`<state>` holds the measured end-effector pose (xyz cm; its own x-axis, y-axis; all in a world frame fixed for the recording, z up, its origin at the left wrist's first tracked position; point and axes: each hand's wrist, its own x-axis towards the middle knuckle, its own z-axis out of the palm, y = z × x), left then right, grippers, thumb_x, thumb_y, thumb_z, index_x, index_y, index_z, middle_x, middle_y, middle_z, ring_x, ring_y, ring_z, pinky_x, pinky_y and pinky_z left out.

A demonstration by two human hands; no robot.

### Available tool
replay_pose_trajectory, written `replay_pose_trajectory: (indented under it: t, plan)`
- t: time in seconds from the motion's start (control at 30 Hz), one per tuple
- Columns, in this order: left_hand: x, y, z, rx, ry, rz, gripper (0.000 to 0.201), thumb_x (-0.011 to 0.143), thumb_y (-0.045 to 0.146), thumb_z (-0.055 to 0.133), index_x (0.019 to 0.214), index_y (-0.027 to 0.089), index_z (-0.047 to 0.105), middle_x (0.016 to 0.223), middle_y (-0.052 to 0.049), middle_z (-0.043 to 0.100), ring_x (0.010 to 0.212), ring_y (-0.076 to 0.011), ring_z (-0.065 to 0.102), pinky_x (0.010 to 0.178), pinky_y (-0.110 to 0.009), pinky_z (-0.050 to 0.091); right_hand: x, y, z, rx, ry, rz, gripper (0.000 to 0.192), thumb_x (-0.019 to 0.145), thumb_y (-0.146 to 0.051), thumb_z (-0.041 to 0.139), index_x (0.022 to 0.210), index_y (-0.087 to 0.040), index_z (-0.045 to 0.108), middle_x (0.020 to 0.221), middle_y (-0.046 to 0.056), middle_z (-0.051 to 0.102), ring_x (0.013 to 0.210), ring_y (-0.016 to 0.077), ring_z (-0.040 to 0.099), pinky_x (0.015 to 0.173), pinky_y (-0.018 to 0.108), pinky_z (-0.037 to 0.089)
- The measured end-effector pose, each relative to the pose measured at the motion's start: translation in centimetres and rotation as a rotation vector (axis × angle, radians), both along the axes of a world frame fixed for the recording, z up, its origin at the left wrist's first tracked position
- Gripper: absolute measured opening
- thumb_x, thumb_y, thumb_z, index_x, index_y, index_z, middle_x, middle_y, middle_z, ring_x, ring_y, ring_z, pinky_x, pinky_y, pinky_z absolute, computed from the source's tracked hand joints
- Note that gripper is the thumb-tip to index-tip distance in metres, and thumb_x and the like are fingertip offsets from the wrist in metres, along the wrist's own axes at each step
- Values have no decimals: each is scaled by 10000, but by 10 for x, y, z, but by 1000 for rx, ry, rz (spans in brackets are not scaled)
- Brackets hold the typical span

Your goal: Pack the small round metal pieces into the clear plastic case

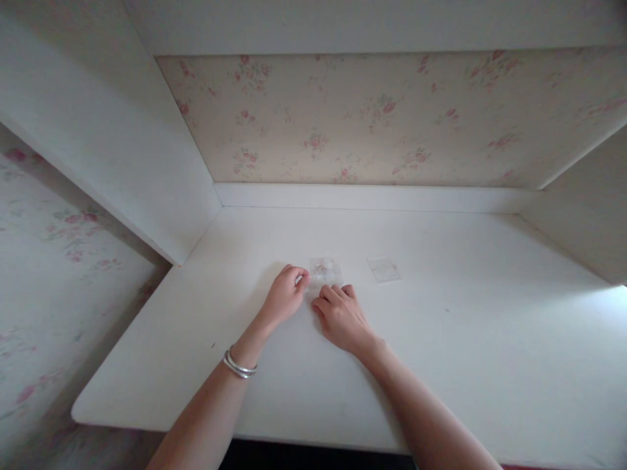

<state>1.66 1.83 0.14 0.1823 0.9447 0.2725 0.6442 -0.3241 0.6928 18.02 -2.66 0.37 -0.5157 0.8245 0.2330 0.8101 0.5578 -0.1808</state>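
Both the left hand (285, 295) and right hand (341, 316) pinch a clear square (325, 271) mid-desk (490, 339), nearer the back edge; another clear piece (384, 269) lies near.

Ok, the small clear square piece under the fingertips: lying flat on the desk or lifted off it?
Flat, apparently: the clear square piece lies on the white desk, left hand and right hand fingertips at its near edges. Any slight lift cannot be told.

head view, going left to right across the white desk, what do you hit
silver bangle on the left wrist → left hand → clear square piece at the fingertips → right hand → second clear square piece lying apart on the desk
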Motion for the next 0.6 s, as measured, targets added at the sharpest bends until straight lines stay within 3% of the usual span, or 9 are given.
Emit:
replay_pose_trajectory:
  t: [0.17,0.33,0.47,0.6]
  plan:
    - [19,28,0,11,55,74,183,861,264,494,877,150,637,892,-65,652,860,-174,596,800,-291,464,-2,-1,-1,-22,-34,-18,208,904,-191,424,836,-181,620,874,65,556,841,185,454,727,344,229]
    - [26,48,-2,-41,148,57,193,852,264,501,874,166,667,913,-65,681,886,-180,611,832,-290,457,-1,-1,-2,-13,-7,-9,195,902,-193,437,855,-191,627,876,60,558,839,183,455,727,345,233]
    - [27,47,0,-30,148,57,210,849,279,500,865,168,678,900,-57,685,870,-175,614,824,-283,459,1,0,-2,-3,3,-14,197,905,-200,440,844,-192,627,873,59,560,831,183,458,720,344,236]
    - [12,30,1,-25,46,97,231,853,324,498,875,170,669,899,-42,681,857,-161,616,807,-266,463,0,-1,-5,1,31,-5,180,900,-195,453,849,-198,626,868,54,563,832,183,469,723,341,249]
